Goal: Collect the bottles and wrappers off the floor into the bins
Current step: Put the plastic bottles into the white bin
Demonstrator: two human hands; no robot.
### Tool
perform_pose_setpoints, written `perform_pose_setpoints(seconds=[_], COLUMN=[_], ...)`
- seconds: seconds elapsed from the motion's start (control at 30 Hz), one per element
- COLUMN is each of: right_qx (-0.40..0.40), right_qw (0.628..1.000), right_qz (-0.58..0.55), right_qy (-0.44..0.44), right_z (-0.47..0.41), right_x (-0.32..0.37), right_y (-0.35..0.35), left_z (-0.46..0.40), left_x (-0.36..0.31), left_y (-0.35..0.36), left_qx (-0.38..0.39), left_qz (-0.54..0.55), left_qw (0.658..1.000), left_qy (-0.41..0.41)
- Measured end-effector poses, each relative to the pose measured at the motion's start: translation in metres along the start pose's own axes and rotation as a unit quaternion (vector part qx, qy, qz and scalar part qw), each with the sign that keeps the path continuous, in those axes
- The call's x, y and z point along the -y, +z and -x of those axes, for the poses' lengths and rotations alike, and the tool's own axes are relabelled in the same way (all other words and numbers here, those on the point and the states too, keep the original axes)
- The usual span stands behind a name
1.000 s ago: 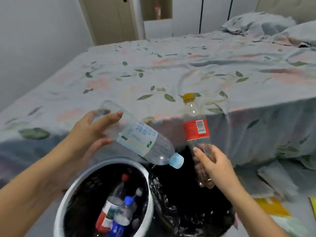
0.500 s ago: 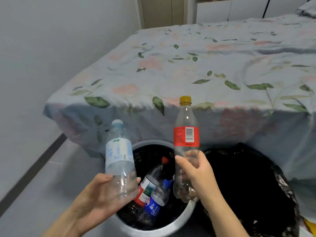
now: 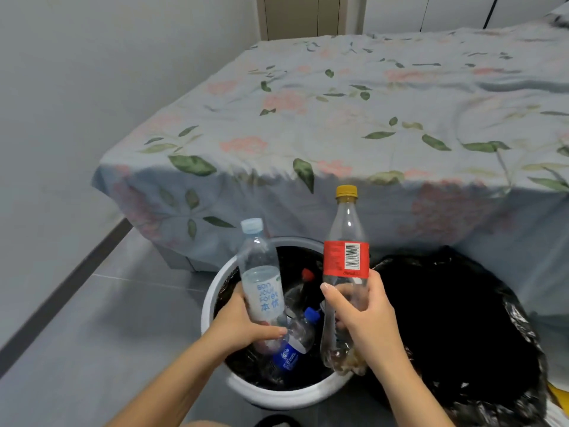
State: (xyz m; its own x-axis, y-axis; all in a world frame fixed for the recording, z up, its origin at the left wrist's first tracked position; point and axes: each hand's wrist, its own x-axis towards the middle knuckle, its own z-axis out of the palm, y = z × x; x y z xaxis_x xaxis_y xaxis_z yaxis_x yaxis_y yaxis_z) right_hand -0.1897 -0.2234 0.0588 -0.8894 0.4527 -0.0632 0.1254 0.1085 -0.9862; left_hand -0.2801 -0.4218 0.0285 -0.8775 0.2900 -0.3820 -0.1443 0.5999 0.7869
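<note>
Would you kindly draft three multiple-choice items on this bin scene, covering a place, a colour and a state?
1. Where is the white round bin?
A. on the bed
B. on the grey floor beside the bed
C. on a shelf

2. What colour is the cap on the red-labelled clear bottle?
A. yellow
B. green
C. black

3. How is the light-blue-capped clear bottle held?
A. lying flat
B. cap down
C. upright in the left hand

Answers: 1 B, it stands at the bed's foot; 2 A, the cap shows yellow; 3 C, cap up, fingers round its base.
</note>
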Motion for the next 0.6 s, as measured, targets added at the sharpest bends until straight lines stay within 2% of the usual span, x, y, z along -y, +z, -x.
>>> perform_pose_setpoints(seconds=[0.23, 0.43, 0.6], right_qx=[-0.017, -0.032, -0.027], right_qw=[1.000, 0.999, 1.000], right_qz=[-0.003, 0.001, 0.000], right_qy=[-0.017, -0.008, -0.006], right_z=[-0.007, -0.012, -0.009], right_x=[-0.004, -0.007, -0.006], right_y=[0.007, 0.010, 0.013], left_z=[-0.029, -0.035, -0.035], left_x=[-0.010, -0.010, -0.019], left_y=[0.010, 0.004, 0.001], left_qx=[0.000, 0.062, 0.055], left_qz=[-0.221, -0.300, -0.319], left_qw=[0.974, 0.945, 0.940], left_qy=[-0.057, -0.112, -0.107])
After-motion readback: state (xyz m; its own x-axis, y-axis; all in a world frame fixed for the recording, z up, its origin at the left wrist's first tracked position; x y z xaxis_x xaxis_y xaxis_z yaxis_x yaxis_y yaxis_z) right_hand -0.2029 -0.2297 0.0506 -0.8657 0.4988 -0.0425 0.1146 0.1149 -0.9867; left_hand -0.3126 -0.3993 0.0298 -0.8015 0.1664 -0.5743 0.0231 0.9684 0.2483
